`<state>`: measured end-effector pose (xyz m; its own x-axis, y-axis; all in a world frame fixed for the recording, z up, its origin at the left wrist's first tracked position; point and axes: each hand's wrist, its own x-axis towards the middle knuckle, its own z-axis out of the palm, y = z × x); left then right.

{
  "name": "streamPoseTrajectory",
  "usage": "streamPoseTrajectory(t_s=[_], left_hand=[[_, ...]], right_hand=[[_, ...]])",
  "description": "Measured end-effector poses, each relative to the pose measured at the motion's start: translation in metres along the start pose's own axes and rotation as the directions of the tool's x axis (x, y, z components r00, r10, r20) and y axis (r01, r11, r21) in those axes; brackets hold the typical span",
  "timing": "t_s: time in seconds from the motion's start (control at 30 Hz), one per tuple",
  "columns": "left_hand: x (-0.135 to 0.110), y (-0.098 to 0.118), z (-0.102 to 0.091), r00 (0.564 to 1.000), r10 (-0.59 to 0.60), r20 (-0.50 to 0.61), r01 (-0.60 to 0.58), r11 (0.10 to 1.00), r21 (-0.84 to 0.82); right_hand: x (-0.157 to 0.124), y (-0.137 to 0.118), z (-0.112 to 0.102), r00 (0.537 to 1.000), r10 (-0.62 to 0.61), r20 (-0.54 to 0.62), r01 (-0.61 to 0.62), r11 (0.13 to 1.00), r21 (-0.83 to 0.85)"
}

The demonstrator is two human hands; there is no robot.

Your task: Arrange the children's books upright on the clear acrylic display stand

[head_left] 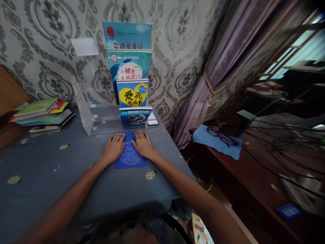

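A blue book (130, 159) with pale printed text lies on the cloth-covered table in front of a clear stand. My left hand (114, 147) rests flat over its left side, fingers stretched out toward the stand. On the right side, my right hand (143, 144) presses down with its fingers spread, near the book's far edge. Just behind my fingertips, the clear acrylic stand (86, 117) holds upright books in steps: a small dark blue book (135, 118), one with a yellow heart (132, 93), a teal book (130, 64) and a light blue book (128, 35) at the top.
A loose pile of thin books (43, 113) sits at the table's back left. To the right, a dark red desk (228, 169) carries eyeglasses (222, 136) on a blue cloth (203, 135), plus tangled cables. A tied purple curtain (215, 67) hangs behind, beside the patterned wall.
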<state>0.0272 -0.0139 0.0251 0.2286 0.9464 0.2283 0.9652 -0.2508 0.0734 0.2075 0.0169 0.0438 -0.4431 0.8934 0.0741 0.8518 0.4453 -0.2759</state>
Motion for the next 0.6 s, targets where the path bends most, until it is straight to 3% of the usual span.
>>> streamPoseTrajectory(t_s=[0.2,0.4,0.6], left_hand=[[0.000,0.003,-0.002,1.000,-0.008,0.017,0.007,1.000,0.008],[-0.002,0.004,-0.001,1.000,-0.014,-0.018,0.013,1.000,-0.020],[-0.001,0.002,-0.001,0.989,-0.116,-0.089,0.108,0.990,-0.091]], right_hand=[[-0.013,0.006,0.001,0.999,-0.014,-0.029,0.013,0.999,-0.049],[-0.054,-0.004,0.008,0.994,-0.088,-0.061,0.082,0.993,-0.091],[-0.073,-0.010,0.003,0.995,-0.091,-0.046,0.086,0.991,-0.107]])
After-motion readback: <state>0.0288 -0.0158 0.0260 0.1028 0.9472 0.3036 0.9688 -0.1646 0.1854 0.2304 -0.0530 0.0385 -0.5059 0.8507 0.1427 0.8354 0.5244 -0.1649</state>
